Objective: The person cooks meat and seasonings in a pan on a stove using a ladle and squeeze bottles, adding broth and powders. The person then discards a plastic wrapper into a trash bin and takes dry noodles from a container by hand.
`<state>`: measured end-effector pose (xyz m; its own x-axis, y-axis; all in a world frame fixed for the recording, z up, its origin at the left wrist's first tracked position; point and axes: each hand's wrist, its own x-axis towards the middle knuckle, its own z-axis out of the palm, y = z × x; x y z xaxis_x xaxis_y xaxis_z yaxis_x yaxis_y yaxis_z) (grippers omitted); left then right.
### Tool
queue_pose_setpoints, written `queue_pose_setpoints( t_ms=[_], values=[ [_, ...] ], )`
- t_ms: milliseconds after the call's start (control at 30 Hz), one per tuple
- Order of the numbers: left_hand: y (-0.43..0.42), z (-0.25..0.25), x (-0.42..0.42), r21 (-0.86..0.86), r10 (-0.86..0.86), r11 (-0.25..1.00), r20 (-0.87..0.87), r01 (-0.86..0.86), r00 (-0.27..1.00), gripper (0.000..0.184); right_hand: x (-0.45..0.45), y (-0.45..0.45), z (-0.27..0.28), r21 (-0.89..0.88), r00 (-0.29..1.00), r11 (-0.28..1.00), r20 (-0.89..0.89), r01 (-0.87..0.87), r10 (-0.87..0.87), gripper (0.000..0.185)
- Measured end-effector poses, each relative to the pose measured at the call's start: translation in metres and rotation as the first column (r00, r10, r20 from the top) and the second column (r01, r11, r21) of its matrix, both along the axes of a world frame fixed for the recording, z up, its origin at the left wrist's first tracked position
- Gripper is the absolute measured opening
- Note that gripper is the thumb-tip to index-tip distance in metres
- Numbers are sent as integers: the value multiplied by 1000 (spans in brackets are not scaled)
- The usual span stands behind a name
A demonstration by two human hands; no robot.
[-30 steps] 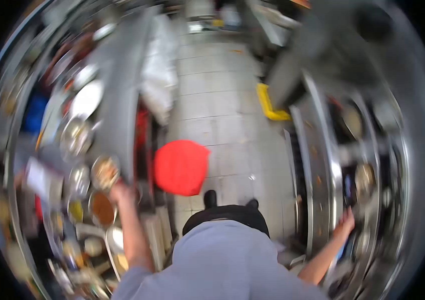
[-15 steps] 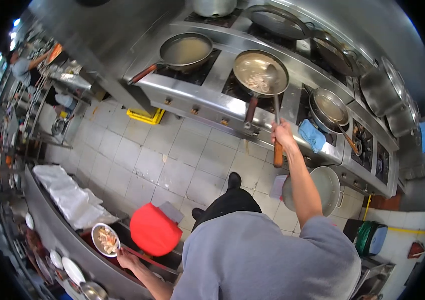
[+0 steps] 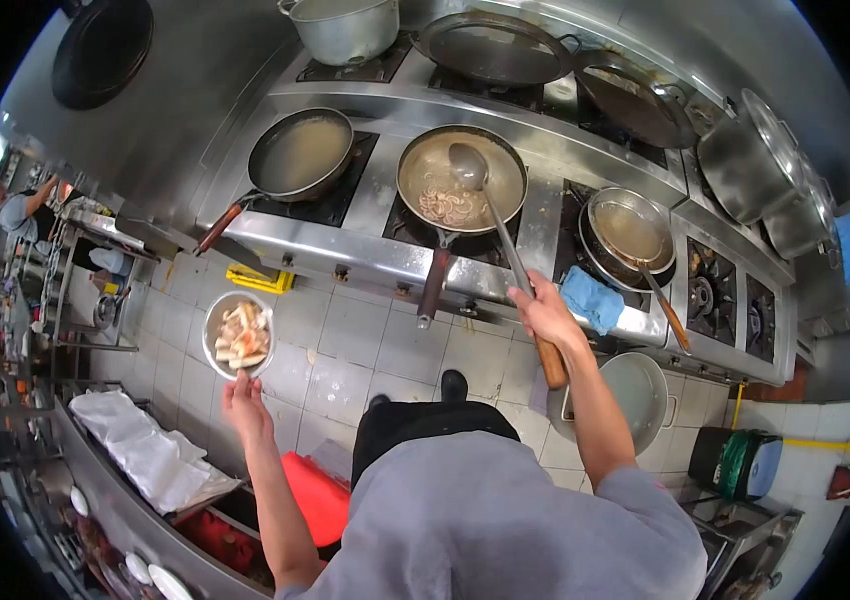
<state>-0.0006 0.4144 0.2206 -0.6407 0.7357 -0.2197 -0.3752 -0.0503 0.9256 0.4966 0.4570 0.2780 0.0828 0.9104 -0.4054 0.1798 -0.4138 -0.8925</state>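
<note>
My left hand (image 3: 247,402) grips the near rim of a white bowl (image 3: 211,338), held in the air over the floor. Pale and orange chunks of food (image 3: 244,336) fill it. Around the wooden handle of a long metal ladle (image 3: 511,243) my right hand (image 3: 546,312) is closed. The ladle's round head rests in a frying pan (image 3: 409,182) on the middle burner, where pale sliced pieces (image 3: 451,206) lie in a thin liquid. That pan's dark handle (image 3: 434,285) points toward me.
Left of it, another frying pan (image 3: 290,165) holds cloudy liquid. On the right, a strainer (image 3: 631,229) sits over a pan beside a blue cloth (image 3: 593,300). A large pot (image 3: 660,385) stands below. Behind me at left are a steel counter (image 3: 130,478) and red bin (image 3: 312,497). Another person (image 3: 20,210) works far left.
My left hand has carried the bowl from above the counter forward and up toward the stove. My body has turned, and the ladle's head has shifted within the pan.
</note>
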Motion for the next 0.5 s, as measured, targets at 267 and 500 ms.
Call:
queue_pose_setpoints(
  t_ms=[267, 500],
  values=[
    [136, 23, 66, -30, -330, 944, -13, 329, 944, 18, -19, -22, -15, -86, 986, 996, -161, 30, -43, 35],
    [237, 41, 127, -41, -600, 789, -269, 613, 753, 18, -32, -10, -14, 3, 972, 978, -111, 210, -209, 34]
  ],
)
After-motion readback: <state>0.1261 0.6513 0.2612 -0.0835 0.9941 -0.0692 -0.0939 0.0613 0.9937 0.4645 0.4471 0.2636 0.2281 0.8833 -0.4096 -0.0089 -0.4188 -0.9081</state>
